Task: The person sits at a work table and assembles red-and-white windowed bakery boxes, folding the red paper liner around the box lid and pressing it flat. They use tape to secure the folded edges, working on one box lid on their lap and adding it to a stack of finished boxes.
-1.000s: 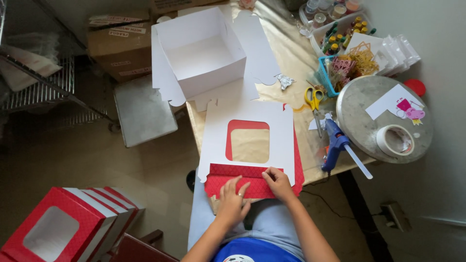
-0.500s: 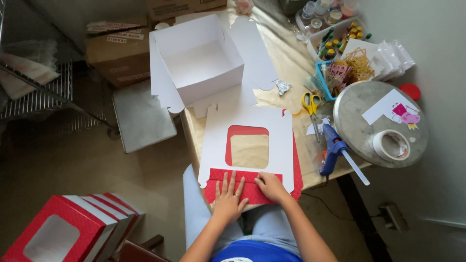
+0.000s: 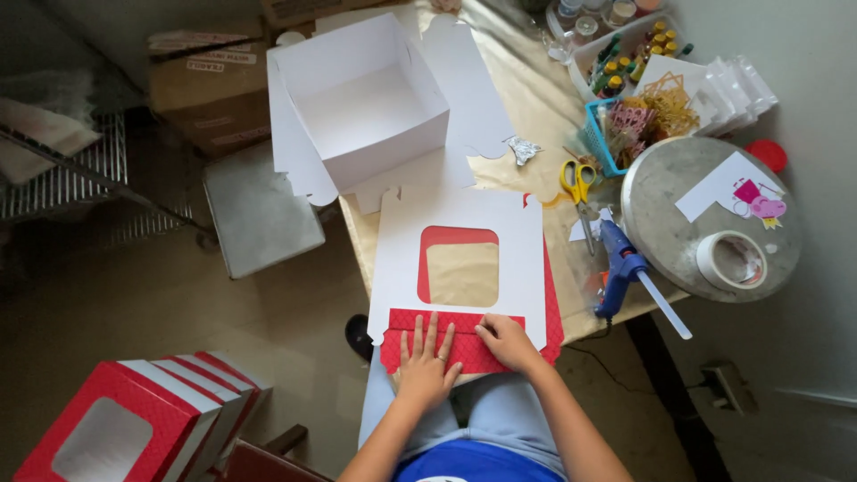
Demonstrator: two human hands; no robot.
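A flat white cardboard box lid [image 3: 455, 268] with a square window cut-out lies at the table's near edge. Its near flap [image 3: 455, 335], red with a fine pattern, is folded over toward me. My left hand [image 3: 427, 361] lies flat on that red flap with fingers spread. My right hand [image 3: 507, 342] presses the flap's upper edge near the right end, fingers curled down on it. Neither hand holds anything. An open white box [image 3: 361, 103] stands just beyond the lid.
Yellow scissors [image 3: 578, 183], a blue glue gun [image 3: 619, 266], a round grey tray [image 3: 710, 219] with a tape roll [image 3: 732, 260], and a blue basket [image 3: 616, 134] of craft bits sit at right. Red windowed boxes [image 3: 134, 419] are stacked on the floor at left.
My left hand has spread flatter across the red flap, and my right hand has slid slightly right along the fold. The camera view has shifted a little.
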